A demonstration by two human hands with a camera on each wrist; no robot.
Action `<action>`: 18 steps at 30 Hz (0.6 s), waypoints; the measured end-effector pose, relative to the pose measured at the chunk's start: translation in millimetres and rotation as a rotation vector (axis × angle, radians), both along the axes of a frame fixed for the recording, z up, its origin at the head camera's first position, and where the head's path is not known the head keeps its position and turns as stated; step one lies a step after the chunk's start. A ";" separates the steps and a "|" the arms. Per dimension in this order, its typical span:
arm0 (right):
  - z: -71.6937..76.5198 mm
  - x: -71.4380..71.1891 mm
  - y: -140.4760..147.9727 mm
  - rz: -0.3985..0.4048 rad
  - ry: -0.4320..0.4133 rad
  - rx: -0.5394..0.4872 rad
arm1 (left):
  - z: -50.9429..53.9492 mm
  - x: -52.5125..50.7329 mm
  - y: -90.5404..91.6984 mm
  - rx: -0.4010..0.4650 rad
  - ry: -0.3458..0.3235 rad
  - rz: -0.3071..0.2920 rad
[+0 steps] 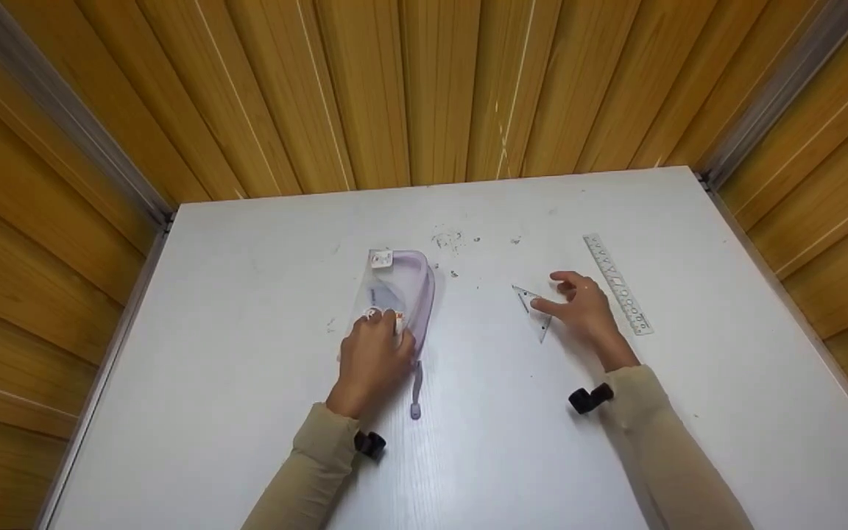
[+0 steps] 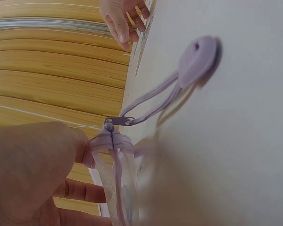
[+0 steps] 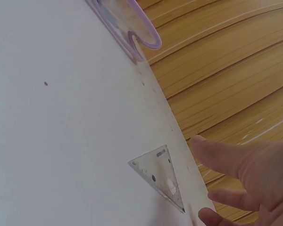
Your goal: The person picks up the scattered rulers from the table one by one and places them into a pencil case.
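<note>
The left hand (image 1: pixel 376 359) is gripping the pouch (image 1: pixel 409 283); the right hand (image 1: pixel 584 311), nearer and unclenched, is hovering just right of the triangle (image 3: pixel 159 173).

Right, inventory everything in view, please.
Table: 1, white, centre
Pencil case: 1, clear-and-lilac, mid-table
Pull tab: 1, lilac, case's near end
Contents: count unclear, bluish, inside case
Set square: 1, clear, mid-right
Ruler: 1, clear, far right
Walls: 3, wood-brown, around table
Corner strips: 2, grey, wall corners
Left hand: 1, bare, gripping case
Right hand: 1, bare, near set square
Sleeves: 2, khaki, forearms
Wrist cameras: 2, black, wrists
</note>
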State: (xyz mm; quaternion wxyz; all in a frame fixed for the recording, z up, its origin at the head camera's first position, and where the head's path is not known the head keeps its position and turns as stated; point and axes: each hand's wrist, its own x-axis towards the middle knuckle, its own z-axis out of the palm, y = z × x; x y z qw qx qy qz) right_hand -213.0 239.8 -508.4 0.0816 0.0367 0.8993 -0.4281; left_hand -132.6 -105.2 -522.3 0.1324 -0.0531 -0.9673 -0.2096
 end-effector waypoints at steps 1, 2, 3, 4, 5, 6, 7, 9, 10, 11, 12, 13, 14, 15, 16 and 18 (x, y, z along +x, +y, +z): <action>-0.8 0.6 -1.1 0.000 0.003 0.003 | 0.0 0.1 0.1 0.001 -0.001 0.001; -1.6 1.1 -2.0 0.001 0.006 0.009 | 0.1 0.2 0.2 0.002 -0.002 0.002; -2.6 1.7 -3.0 0.001 0.011 0.017 | 0.2 0.3 0.3 0.003 -0.001 0.003; -3.6 2.2 -3.9 0.000 0.015 0.029 | 0.5 0.4 0.3 0.004 0.001 0.002; -4.6 2.6 -4.7 -0.002 0.021 0.044 | 0.7 0.4 0.3 0.006 0.004 0.000; -5.8 3.1 -5.4 -0.004 0.026 0.055 | 1.0 0.4 0.3 0.006 0.007 -0.001; -6.9 3.5 -6.2 -0.005 0.032 0.069 | 1.2 0.3 0.3 0.007 0.011 -0.003; -8.8 4.3 -7.6 -0.004 0.047 0.096 | 1.2 0.0 0.2 0.007 0.016 -0.006; -9.6 4.6 -8.1 -0.004 0.053 0.105 | 1.2 -0.1 0.1 0.008 0.018 -0.007; -10.3 4.9 -8.5 -0.002 0.058 0.113 | 1.1 -0.1 0.0 0.008 0.020 -0.008; -11.1 5.0 -8.7 0.001 0.063 0.122 | 0.9 -0.1 0.0 0.009 0.021 -0.008; -12.0 5.0 -8.9 0.004 0.067 0.133 | 0.7 -0.2 -0.1 0.010 0.023 -0.008; -12.8 5.0 -9.1 0.006 0.069 0.140 | 0.5 0.0 -0.1 0.011 0.024 -0.008; -13.5 5.0 -9.2 0.007 0.071 0.147 | 0.5 0.1 0.0 0.012 0.025 -0.008; -13.8 5.0 -9.3 0.006 0.072 0.154 | 0.4 0.1 -0.1 0.011 0.026 -0.007; -14.7 4.8 -9.4 0.006 0.074 0.165 | 0.4 -0.2 -0.1 0.009 0.026 -0.006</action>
